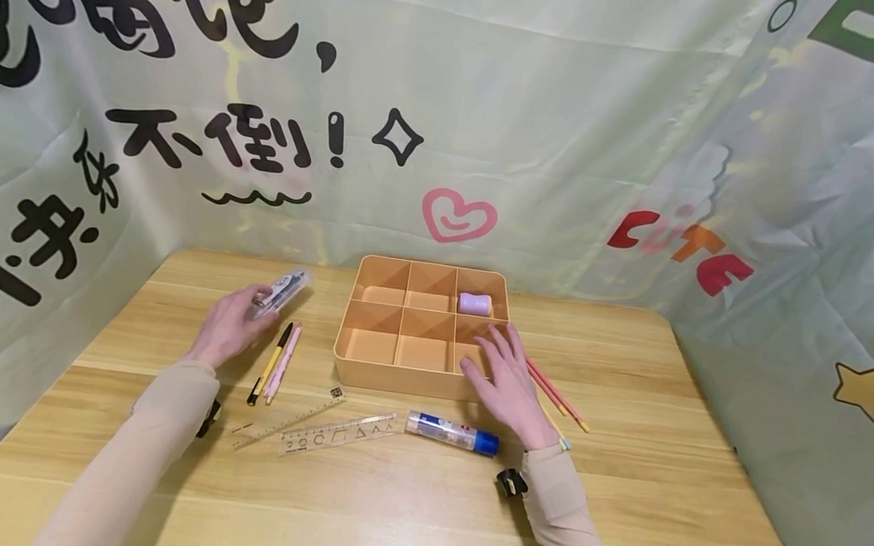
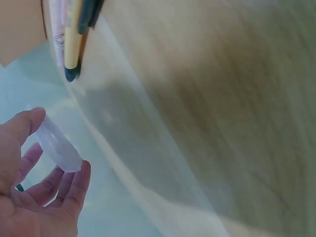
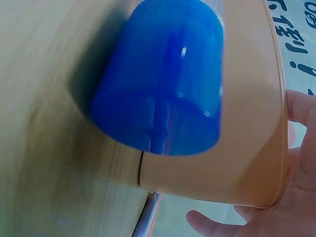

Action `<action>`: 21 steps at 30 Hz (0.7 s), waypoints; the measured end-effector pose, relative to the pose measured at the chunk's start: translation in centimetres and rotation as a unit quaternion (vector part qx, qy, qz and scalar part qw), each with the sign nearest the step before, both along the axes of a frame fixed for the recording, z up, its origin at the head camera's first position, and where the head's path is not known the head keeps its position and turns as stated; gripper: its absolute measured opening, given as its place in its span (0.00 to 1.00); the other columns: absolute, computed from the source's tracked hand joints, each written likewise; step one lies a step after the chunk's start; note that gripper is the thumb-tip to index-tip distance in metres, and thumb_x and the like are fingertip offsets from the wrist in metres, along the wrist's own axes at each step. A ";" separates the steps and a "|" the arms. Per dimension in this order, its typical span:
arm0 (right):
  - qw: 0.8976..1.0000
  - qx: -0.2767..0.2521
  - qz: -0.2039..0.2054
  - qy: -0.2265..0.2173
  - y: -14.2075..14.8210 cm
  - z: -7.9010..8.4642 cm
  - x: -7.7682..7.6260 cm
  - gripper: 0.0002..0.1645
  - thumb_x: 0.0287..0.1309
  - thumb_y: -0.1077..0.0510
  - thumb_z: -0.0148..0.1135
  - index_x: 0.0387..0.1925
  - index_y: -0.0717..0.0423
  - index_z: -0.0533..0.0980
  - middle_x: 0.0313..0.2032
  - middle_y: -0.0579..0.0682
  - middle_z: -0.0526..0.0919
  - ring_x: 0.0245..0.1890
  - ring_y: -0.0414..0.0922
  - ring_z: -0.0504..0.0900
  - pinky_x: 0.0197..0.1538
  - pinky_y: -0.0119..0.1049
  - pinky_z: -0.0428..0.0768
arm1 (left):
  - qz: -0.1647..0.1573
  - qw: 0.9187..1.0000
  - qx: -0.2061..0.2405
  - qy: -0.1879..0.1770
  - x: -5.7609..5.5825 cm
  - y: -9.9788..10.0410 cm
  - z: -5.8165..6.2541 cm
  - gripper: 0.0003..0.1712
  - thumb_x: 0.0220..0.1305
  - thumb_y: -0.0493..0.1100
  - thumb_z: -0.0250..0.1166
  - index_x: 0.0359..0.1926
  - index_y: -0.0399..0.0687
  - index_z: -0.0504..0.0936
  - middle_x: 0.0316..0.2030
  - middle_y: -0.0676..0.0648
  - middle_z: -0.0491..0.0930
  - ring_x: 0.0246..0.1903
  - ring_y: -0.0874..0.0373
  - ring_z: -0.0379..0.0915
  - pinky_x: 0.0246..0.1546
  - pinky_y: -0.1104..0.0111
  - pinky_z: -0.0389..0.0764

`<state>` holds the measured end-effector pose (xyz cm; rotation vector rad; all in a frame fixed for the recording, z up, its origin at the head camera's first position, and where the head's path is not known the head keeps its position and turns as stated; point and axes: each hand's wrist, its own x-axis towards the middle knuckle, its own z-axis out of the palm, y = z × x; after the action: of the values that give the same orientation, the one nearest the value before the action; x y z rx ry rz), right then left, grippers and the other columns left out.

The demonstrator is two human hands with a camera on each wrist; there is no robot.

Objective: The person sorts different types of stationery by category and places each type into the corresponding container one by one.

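My left hand (image 1: 231,325) pinches a small clear-and-white case with dark print (image 1: 287,291) between thumb and fingers, raised over the table's back left. In the left wrist view it looks like a whitish translucent oblong (image 2: 58,148); its exact kind cannot be told. My right hand (image 1: 508,386) is at the front right corner of an orange six-compartment box (image 1: 393,377), fingers spread and holding nothing. In the right wrist view, fingers lie along the box's rim. A lilac spool (image 1: 475,305) sits in the back right compartment.
Before the box lies a blue-capped glue stick (image 1: 442,430), beside two clear rulers (image 1: 340,434). A yellow-black pen (image 1: 269,365) and pink pens (image 1: 283,365) lie on the left. Red pencils (image 1: 557,393) lie right of the box. A printed cloth (image 1: 566,131) hangs behind the table.
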<state>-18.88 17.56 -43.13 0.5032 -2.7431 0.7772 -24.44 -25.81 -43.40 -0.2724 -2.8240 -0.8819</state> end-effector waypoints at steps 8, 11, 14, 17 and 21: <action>1.000 0.002 -0.001 -0.002 0.0 0.0 0.0 0.32 0.67 0.42 0.52 0.60 0.63 0.72 0.68 0.65 0.61 0.72 0.58 0.40 0.69 0.62 0.51 | 0.010 1.000 0.014 0.024 0.2 0.5 0.6 0.31 0.66 0.42 0.61 0.66 0.34 0.65 0.44 0.27 0.74 0.35 0.40 0.70 0.32 0.49 0.76; 1.000 0.002 -0.001 -0.004 0.0 0.0 -0.1 0.32 0.67 0.42 0.51 0.60 0.63 0.72 0.68 0.65 0.61 0.72 0.58 0.40 0.69 0.62 0.50 | 0.012 0.999 0.018 0.040 0.2 0.7 0.9 0.30 0.66 0.41 0.61 0.65 0.33 0.66 0.45 0.26 0.73 0.35 0.39 0.70 0.32 0.48 0.76; 1.000 0.004 -0.002 -0.007 -0.1 0.0 -0.1 0.33 0.67 0.42 0.50 0.60 0.63 0.71 0.68 0.64 0.60 0.72 0.58 0.39 0.69 0.61 0.50 | 0.014 0.998 0.025 0.053 0.3 1.0 1.1 0.29 0.66 0.40 0.60 0.65 0.32 0.66 0.45 0.25 0.73 0.36 0.39 0.70 0.32 0.47 0.76; 1.000 0.004 -0.002 -0.009 -0.1 0.0 0.0 0.33 0.67 0.42 0.50 0.60 0.63 0.71 0.69 0.63 0.60 0.72 0.57 0.39 0.70 0.60 0.50 | 0.019 0.997 0.030 0.067 0.4 1.3 1.3 0.28 0.66 0.40 0.61 0.64 0.32 0.67 0.45 0.25 0.73 0.36 0.39 0.69 0.32 0.48 0.76; 1.000 0.004 -0.001 -0.007 0.0 -0.1 0.0 0.32 0.67 0.42 0.50 0.60 0.63 0.71 0.68 0.64 0.61 0.72 0.58 0.39 0.70 0.60 0.50 | 0.024 0.996 0.035 0.083 0.4 1.7 1.4 0.27 0.66 0.39 0.61 0.63 0.31 0.69 0.44 0.25 0.74 0.35 0.39 0.70 0.31 0.48 0.76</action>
<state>-18.92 17.52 -43.20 0.4990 -2.7596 0.7720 -24.02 -24.13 -41.96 -0.2539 -2.6301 -0.9027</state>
